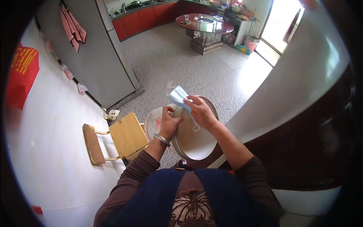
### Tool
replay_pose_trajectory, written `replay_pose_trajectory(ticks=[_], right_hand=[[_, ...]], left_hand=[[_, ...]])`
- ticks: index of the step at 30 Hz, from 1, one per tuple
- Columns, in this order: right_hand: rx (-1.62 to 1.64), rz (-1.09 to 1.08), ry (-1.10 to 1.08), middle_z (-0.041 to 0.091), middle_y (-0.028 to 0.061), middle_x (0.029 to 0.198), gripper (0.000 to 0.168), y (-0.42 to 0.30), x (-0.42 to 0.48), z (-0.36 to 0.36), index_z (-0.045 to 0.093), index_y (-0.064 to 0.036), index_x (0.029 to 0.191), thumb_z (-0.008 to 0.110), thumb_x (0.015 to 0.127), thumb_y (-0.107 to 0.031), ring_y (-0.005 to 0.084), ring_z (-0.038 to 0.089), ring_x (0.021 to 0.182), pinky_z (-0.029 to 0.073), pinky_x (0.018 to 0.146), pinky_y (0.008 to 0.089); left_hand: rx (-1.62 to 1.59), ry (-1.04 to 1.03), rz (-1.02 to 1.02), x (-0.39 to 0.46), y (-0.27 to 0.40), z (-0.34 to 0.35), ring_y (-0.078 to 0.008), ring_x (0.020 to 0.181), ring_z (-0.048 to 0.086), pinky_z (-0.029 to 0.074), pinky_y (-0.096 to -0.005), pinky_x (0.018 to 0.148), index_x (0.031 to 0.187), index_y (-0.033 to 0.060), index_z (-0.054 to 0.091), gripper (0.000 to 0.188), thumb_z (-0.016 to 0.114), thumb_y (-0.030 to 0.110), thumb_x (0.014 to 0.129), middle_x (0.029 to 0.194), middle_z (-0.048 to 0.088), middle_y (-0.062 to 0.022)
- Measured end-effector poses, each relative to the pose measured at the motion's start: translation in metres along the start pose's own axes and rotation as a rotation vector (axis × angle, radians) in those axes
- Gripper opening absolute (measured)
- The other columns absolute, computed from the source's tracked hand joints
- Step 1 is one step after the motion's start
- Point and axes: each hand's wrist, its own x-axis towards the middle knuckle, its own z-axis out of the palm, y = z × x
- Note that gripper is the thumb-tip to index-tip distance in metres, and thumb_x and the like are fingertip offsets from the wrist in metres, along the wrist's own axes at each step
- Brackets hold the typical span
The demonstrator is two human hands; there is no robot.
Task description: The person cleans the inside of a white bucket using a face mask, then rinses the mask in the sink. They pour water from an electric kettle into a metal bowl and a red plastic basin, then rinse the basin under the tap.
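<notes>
A white plastic bucket [204, 146] is tilted in front of my body, its open mouth turned up towards me and red print on its outer side. With its fingers curled over the left part of the rim, my left hand [169, 122] grips the bucket. My right hand [200, 112] pinches a light blue disposable face mask [179, 95] above the bucket's mouth, and one white ear loop hangs down over the opening. The inner wall of the bucket has brownish stains.
A small wooden chair [129, 134] stands to the left, beside the white wall. Beyond it is a grey refrigerator [93, 56] with a pink cloth. A round red table [195, 25], a broom [244, 48] and red cabinets [147, 17] are farther off. Dark furniture [306, 147] curves along the right.
</notes>
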Motion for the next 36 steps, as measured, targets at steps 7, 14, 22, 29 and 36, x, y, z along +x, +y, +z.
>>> replay_pose_trajectory(ticks=[7, 14, 22, 29, 36], right_hand=[[-0.08, -0.218, -0.304, 0.056, 0.0066, 0.097, 0.03, 0.132, 0.146, 0.037, 0.064, -0.009, 0.101, 0.061, 0.071, -0.007, 0.0268, 0.055, 0.096, 0.05, 0.08, 0.0358], [0.239, -0.171, -0.542, 0.052, 0.011, 0.124, 0.039, 0.271, 0.282, 0.083, 0.06, -0.008, 0.115, 0.066, 0.077, -0.01, 0.0319, 0.053, 0.111, 0.046, 0.093, 0.0404], [0.185, -0.361, -0.46, 0.055, 0.0097, 0.103, 0.031, 0.38, 0.433, 0.154, 0.06, -0.01, 0.109, 0.058, 0.079, -0.005, 0.0277, 0.061, 0.093, 0.053, 0.075, 0.0373], [-0.037, -0.499, -0.164, 0.047, 0.0054, 0.083, 0.008, 0.465, 0.554, 0.26, 0.053, -0.01, 0.082, 0.056, 0.075, -0.012, 0.0239, 0.057, 0.076, 0.05, 0.063, 0.0373], [-0.061, -0.413, -0.055, 0.048, 0.0065, 0.083, 0.006, 0.534, 0.712, 0.317, 0.054, -0.01, 0.08, 0.056, 0.076, -0.013, 0.0243, 0.057, 0.078, 0.049, 0.065, 0.0378]], left_hand=[[0.377, 0.111, 0.285, 0.17, 0.021, 0.011, -0.0196, 0.081, 0.05, 0.045, -0.0331, 0.072, 0.098, 0.0025, 0.04, 0.049, 0.075, 0.012, 0.064, 0.089, 0.048, -0.0093], [0.252, 0.245, 0.1, 0.357, 0.021, 0.017, -0.021, 0.083, 0.051, 0.045, -0.0352, 0.075, 0.099, 0.0047, 0.04, 0.048, 0.07, 0.008, 0.061, 0.091, 0.048, -0.0083], [0.383, 0.377, 0.076, 0.533, 0.044, 0.0, -0.0198, 0.083, 0.053, 0.044, -0.0338, 0.076, 0.097, 0.0061, 0.043, 0.044, 0.068, 0.012, 0.062, 0.089, 0.05, -0.0067], [0.305, 0.4, 0.1, 0.685, 0.057, -0.03, -0.0155, 0.075, 0.046, 0.042, -0.0305, 0.071, 0.087, 0.0079, 0.042, 0.034, 0.066, 0.01, 0.062, 0.083, 0.047, -0.0031], [0.126, 0.331, 0.247, 0.855, 0.089, -0.087, -0.0094, 0.073, 0.036, 0.039, -0.0245, 0.065, 0.085, 0.0092, 0.037, 0.034, 0.06, 0.0, 0.062, 0.082, 0.036, 0.0011]])
